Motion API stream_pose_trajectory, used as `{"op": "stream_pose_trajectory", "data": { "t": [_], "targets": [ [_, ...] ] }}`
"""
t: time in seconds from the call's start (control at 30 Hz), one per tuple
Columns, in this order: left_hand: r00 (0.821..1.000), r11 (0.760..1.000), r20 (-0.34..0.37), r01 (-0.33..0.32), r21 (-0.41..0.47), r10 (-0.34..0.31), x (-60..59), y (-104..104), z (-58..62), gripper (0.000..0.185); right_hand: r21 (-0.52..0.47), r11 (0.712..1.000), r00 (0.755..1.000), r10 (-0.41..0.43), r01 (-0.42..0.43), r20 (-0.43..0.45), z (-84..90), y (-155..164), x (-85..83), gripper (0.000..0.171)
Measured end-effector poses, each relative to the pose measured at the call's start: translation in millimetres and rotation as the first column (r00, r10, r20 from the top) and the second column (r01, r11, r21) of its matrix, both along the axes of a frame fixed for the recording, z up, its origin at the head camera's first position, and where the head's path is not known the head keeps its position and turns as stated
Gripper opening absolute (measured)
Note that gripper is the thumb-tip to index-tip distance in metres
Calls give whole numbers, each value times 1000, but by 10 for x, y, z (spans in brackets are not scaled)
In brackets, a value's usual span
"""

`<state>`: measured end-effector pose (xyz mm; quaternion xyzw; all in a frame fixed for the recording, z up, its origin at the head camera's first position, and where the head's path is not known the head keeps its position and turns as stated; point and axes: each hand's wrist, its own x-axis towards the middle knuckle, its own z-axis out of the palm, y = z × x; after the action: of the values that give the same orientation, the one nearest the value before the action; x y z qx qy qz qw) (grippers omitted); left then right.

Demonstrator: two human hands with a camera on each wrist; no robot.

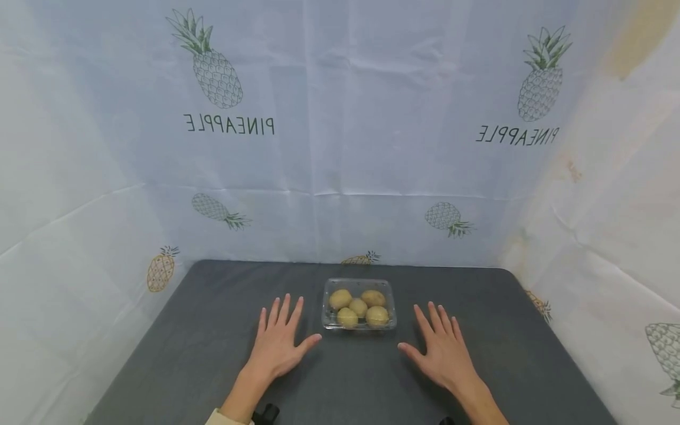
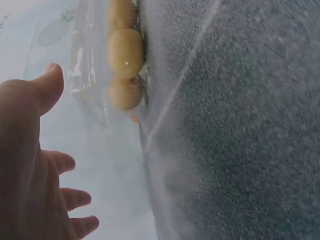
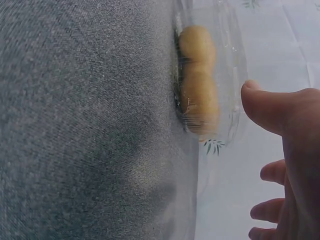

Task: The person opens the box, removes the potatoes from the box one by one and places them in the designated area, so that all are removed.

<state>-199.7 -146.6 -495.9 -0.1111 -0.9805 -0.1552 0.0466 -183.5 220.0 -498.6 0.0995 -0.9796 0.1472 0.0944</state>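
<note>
A clear plastic box sits on the dark table, holding several rounded, yellow-brown potatoes. My left hand is to the left and near side of the box, palm down with straight, spread fingers and nothing in its grasp. On the other side my right hand mirrors it, fingers also straight and thumb pointing inward. Both wrist views show a gap between the thumb and the box; the potatoes show through its side at the left, and the potatoes likewise at the right.
The dark grey cloth-covered table ends at a back edge just behind the box. White curtains printed with pineapples hang behind it and along both sides. A small black object shows by the left wrist.
</note>
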Motion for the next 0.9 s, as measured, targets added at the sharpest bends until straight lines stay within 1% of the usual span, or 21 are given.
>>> {"op": "stream_pose_trajectory", "data": {
  "t": [0.17,0.27,0.47,0.67,0.77,0.9],
  "targets": [
    [1000,1000,3,5,-6,-5,-25,23,-8,92,-8,1000,1000,11,-11,8,-2,-42,-33,91],
    [1000,1000,9,4,9,-4,-40,37,-11,91,-4,1000,1000,19,-19,18,9,-68,-57,91],
    [999,996,31,17,86,-20,-78,81,-23,89,-4,1000,999,29,-29,29,51,-103,-105,90],
    [999,989,41,21,145,-28,-125,132,-33,90,-25,998,998,58,-58,15,69,-163,-185,90],
    [998,975,56,30,218,-43,-159,176,-40,91,-41,996,997,74,-74,-1,65,-185,-235,90],
    [993,948,108,20,317,-57,-206,239,-75,95,-72,992,994,104,-106,-24,66,-216,-291,88]
  ]
}}
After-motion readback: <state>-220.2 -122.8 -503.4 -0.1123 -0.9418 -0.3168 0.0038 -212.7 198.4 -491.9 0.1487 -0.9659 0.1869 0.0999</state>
